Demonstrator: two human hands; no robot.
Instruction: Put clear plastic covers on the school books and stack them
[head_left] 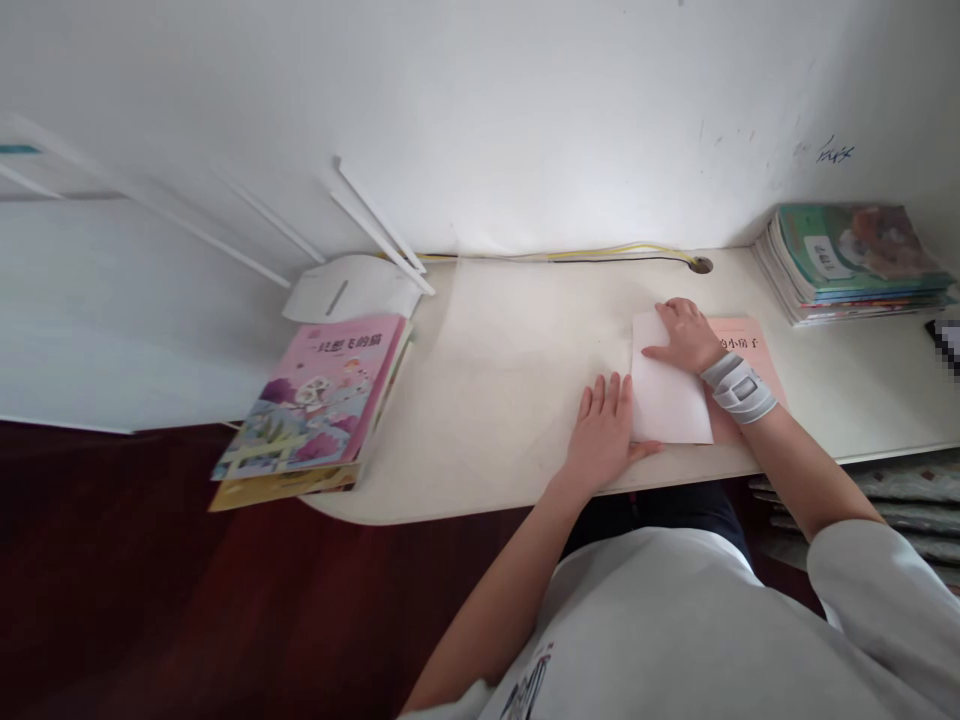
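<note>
Sweatshirt (675, 630), grey, fills the foreground, its sleeves reaching toward the desk (495, 400). Wall (480, 110), white, rises well beyond the fingertips of both hands. Dark wood floor (120, 580) lies left of and below the left fingers, past the desk edge. Far left of the fingers, a pink picture book (315, 395) rests at the desk corner, overhanging the edge, with a router (349, 290) just behind it. Far right of the right fingers, a stack of books (851, 265) stands against the wall. Beyond the fingertips, a cable (622, 252) runs along the back of the desk into a grommet (701, 265). Just right of the right fingers, a pink book (750, 350) with a Chinese title lies flat. Sheet (671, 400), white paper, lies flat between the hands, partly over the pink book, with no crease visible. Left hand (604, 440): fingers (606, 395) spread flat on the desk just left of the sheet, thumb at its near edge, nothing pinched. Right hand (679, 335): fingers pressed together and curved on the far part of the sheet, thumb set apart and resting on it, no pinch visible. Wrist brace (739, 388), grey, sits just behind the right fingers.
</note>
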